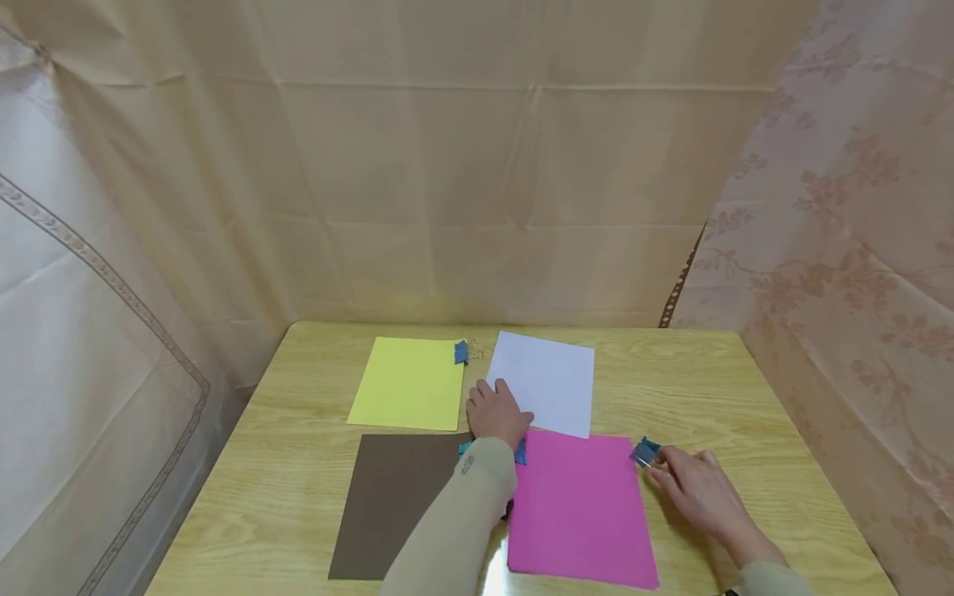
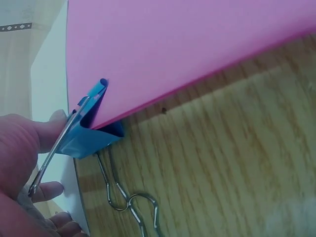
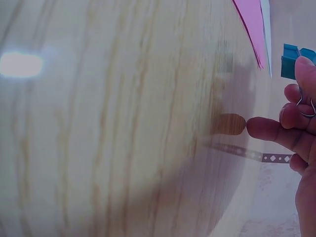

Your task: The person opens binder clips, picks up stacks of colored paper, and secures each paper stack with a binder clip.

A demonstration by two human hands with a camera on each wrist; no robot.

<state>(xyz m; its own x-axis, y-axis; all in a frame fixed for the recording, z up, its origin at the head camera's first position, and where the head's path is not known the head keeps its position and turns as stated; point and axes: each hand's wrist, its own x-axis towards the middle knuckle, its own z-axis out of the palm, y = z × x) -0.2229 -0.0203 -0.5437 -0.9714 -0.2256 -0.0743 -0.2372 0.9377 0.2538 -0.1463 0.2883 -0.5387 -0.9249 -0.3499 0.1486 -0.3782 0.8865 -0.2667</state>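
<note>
A magenta stack of paper (image 1: 581, 505) lies at the front right, a blue binder clip (image 2: 89, 136) biting its upper left corner. My left hand (image 1: 498, 414) rests over the lower left corner of a white sheet (image 1: 547, 381), its fingers stretched forward. In the left wrist view the thumb is right behind that clip, and a wire handle (image 2: 57, 148) stands near the palm. Just off the magenta stack's upper right corner, my right hand (image 1: 704, 488) pinches another binder clip (image 1: 645, 452) by its wire handles, thumb against finger, as the right wrist view shows.
Yellow paper (image 1: 410, 382) at the back left carries a blue binder clip (image 1: 461, 352) on its upper right corner. Dark brown paper (image 1: 398, 505) lies at the front left, partly under my left sleeve, with a teal clip (image 1: 465, 448) at its corner. Curtains hang behind the wooden table (image 1: 246, 480).
</note>
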